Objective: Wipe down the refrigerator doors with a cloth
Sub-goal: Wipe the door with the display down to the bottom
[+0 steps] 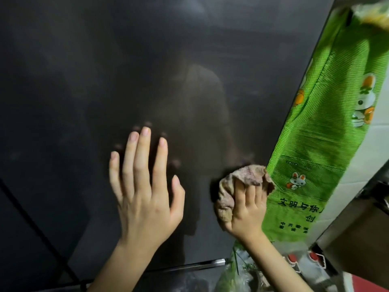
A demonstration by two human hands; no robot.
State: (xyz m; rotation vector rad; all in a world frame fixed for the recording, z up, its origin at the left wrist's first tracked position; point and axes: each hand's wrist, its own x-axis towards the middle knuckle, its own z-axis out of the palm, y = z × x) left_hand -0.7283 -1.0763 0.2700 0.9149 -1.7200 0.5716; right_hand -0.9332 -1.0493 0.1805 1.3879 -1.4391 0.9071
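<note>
The dark glossy refrigerator door (105,70) fills most of the head view and reflects a person faintly. My left hand (145,186) lies flat against it with straight spread fingers, low and centre. To its right, my right hand (246,209) presses a crumpled brownish cloth (229,186) onto the door close to its right edge, fingers curled over the cloth.
A green mesh bag (328,127) with rabbit prints and Chinese text hangs along the fridge's right side, touching the cloth. A door seam (31,224) runs diagonally at lower left. Below right lie a plastic bag of greens (233,270) and a brown counter edge (362,234).
</note>
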